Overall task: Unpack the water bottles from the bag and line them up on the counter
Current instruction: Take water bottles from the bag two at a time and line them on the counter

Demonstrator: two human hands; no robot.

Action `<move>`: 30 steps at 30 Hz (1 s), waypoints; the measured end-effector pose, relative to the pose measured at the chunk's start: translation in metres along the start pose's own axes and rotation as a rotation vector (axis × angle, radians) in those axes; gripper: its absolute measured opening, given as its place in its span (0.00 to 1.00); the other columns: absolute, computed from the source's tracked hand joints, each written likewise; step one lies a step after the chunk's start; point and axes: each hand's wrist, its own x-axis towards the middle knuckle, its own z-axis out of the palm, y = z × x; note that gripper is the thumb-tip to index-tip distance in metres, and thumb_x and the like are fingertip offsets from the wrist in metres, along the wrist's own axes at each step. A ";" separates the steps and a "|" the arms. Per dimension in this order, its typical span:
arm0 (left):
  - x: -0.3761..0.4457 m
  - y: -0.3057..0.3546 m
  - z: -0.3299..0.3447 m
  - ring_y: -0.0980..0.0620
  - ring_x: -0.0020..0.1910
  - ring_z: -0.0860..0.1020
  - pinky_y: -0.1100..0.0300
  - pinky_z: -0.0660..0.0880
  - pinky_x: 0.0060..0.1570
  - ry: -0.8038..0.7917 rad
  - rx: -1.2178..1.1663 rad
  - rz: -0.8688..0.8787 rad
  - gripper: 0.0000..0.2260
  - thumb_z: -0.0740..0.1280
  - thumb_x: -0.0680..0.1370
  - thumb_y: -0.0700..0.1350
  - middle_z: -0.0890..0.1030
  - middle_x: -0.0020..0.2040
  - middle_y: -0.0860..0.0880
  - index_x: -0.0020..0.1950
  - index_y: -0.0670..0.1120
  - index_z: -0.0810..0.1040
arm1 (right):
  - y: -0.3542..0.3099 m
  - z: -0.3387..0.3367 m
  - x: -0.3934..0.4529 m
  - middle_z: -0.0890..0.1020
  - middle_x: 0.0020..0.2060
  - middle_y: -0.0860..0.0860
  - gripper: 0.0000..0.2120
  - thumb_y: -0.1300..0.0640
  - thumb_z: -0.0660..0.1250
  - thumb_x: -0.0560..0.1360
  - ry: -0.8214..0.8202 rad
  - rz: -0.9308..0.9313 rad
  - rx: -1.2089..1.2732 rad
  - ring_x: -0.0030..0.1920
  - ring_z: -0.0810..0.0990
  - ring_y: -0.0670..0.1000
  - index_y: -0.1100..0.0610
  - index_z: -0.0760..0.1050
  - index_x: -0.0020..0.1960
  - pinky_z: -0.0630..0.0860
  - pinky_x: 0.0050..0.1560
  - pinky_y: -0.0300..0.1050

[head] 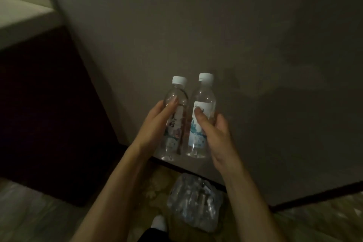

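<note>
Two clear water bottles with white caps and printed labels stand side by side near the front edge of the grey counter [255, 65]. My left hand [157, 124] grips the left bottle [177, 92], thumb across its front. My right hand [214, 133] grips the right bottle [204, 92] the same way. Both bottle bases seem to touch the counter top, close to each other. Below the counter edge, on the floor, lies a clear plastic bag [194, 202] with several more bottles inside.
The counter stretches far back and to the right. A dark cabinet side [39, 114] stands at the left, with a pale ledge [23, 15] above it. Patterned flooring [314, 218] and a white shoe tip [159, 222] show at the bottom.
</note>
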 end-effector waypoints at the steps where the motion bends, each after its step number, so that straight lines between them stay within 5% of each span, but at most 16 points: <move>1: -0.005 0.003 -0.006 0.47 0.50 0.85 0.56 0.83 0.47 0.031 -0.006 0.013 0.19 0.61 0.79 0.56 0.85 0.52 0.45 0.61 0.44 0.77 | -0.001 0.006 -0.002 0.85 0.49 0.52 0.18 0.49 0.73 0.72 -0.021 -0.007 -0.002 0.48 0.86 0.51 0.53 0.74 0.58 0.83 0.47 0.50; 7: -0.033 0.027 -0.050 0.48 0.54 0.83 0.48 0.79 0.56 0.109 0.001 0.102 0.18 0.67 0.73 0.58 0.85 0.54 0.48 0.59 0.51 0.81 | -0.017 0.043 -0.014 0.86 0.48 0.50 0.21 0.48 0.74 0.67 -0.155 -0.092 -0.112 0.47 0.86 0.47 0.52 0.76 0.57 0.81 0.42 0.41; 13: -0.063 0.054 -0.117 0.59 0.48 0.84 0.67 0.78 0.41 0.119 0.087 0.190 0.12 0.65 0.76 0.53 0.86 0.50 0.54 0.56 0.52 0.82 | -0.030 0.104 -0.027 0.85 0.45 0.46 0.16 0.48 0.74 0.69 -0.224 -0.182 -0.300 0.43 0.84 0.41 0.52 0.78 0.54 0.78 0.36 0.32; 17: -0.088 0.076 -0.182 0.59 0.53 0.83 0.57 0.77 0.52 0.175 0.167 0.243 0.12 0.65 0.77 0.55 0.85 0.53 0.56 0.58 0.56 0.82 | -0.033 0.172 -0.040 0.85 0.46 0.46 0.22 0.41 0.72 0.64 -0.257 -0.238 -0.335 0.46 0.84 0.42 0.51 0.79 0.54 0.78 0.38 0.35; 23: -0.123 0.117 -0.285 0.52 0.54 0.84 0.42 0.78 0.58 0.213 0.193 0.301 0.13 0.67 0.76 0.56 0.86 0.54 0.51 0.57 0.56 0.83 | -0.035 0.283 -0.061 0.86 0.44 0.46 0.17 0.46 0.73 0.66 -0.329 -0.318 -0.294 0.44 0.85 0.43 0.52 0.80 0.52 0.78 0.36 0.34; 30: -0.143 0.150 -0.365 0.51 0.55 0.84 0.46 0.79 0.57 0.248 0.194 0.378 0.13 0.67 0.78 0.51 0.85 0.55 0.49 0.61 0.50 0.81 | -0.038 0.375 -0.066 0.87 0.43 0.50 0.13 0.52 0.74 0.70 -0.377 -0.373 -0.242 0.43 0.86 0.45 0.57 0.81 0.53 0.78 0.36 0.34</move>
